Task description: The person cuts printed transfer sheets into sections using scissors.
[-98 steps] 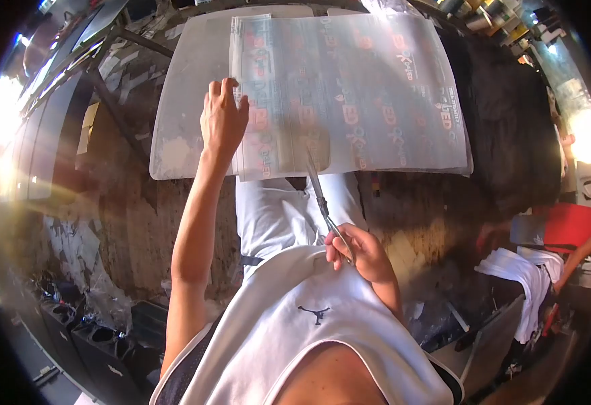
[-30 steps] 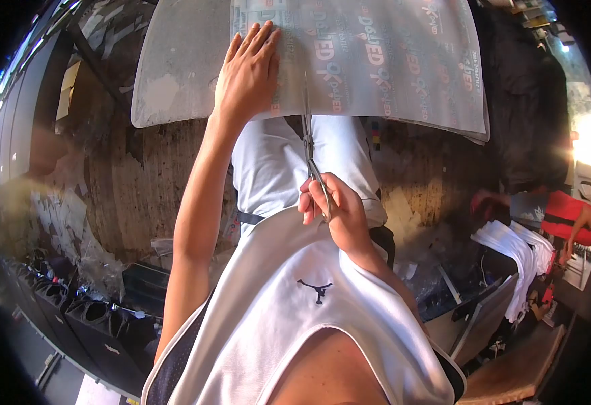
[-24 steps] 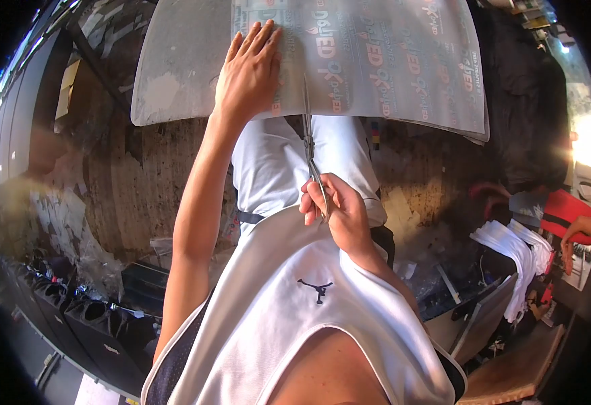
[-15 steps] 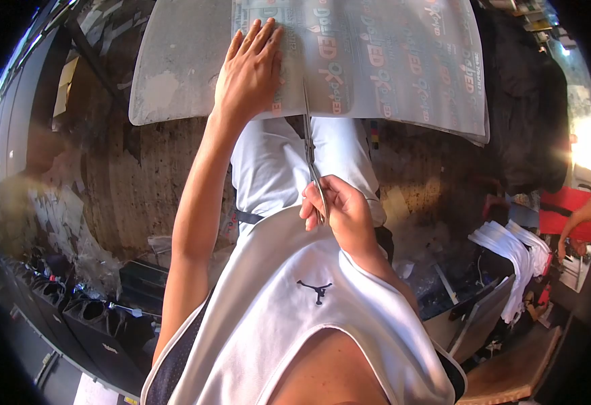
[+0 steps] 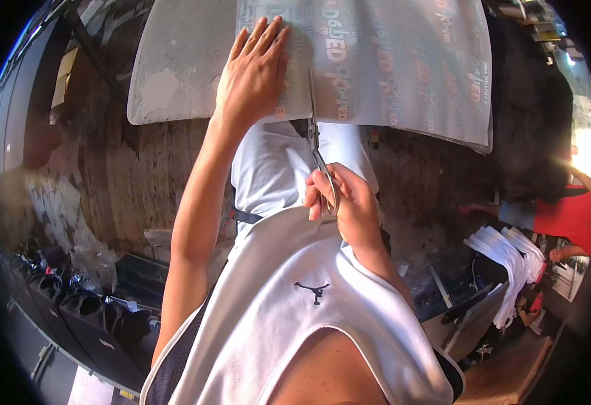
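Note:
A translucent sheet printed with repeated lettering (image 5: 410,74) lies over a pale grey board (image 5: 167,74) in front of me. My left hand (image 5: 251,77) rests flat on the left part of the printed sheet, its fingers stretched away from me. In my right hand (image 5: 343,192) is a pair of metal scissors (image 5: 314,138), with fingers and thumb around the handles. The blades reach past the near edge of the sheet, nearly closed and pointing away from me, to the right of my left hand. I cannot tell how far the cut runs.
My lap in white trousers (image 5: 268,162) is below the board. On the right, a person in red (image 5: 569,219) is near a pile of white cloth (image 5: 494,253). Black bags (image 5: 93,314) stand at the lower left, and a wooden board (image 5: 511,371) is at the lower right.
My right hand and the scissors have moved slightly away from me and to the right. The printed sheet's right side has shifted a little. At the right, the person in red has moved.

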{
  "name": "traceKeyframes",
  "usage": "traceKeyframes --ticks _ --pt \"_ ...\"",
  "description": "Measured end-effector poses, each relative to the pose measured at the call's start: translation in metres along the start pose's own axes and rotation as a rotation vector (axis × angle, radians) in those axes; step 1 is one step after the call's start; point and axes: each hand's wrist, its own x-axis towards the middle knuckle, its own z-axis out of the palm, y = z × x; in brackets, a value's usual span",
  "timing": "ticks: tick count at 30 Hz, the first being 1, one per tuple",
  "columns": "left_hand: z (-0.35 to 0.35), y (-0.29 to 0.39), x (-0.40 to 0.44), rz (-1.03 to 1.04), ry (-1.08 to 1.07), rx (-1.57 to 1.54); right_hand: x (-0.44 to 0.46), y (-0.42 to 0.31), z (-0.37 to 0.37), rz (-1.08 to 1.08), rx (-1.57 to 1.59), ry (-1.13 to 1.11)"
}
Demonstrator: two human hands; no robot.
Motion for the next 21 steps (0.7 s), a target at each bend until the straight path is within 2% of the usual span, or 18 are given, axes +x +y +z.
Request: traceKeyframes --ticks 21 --pt "0.000 0.001 0.000 -0.003 0.006 -0.002 0.016 -0.008 0.009 -0.034 0.028 0.015"
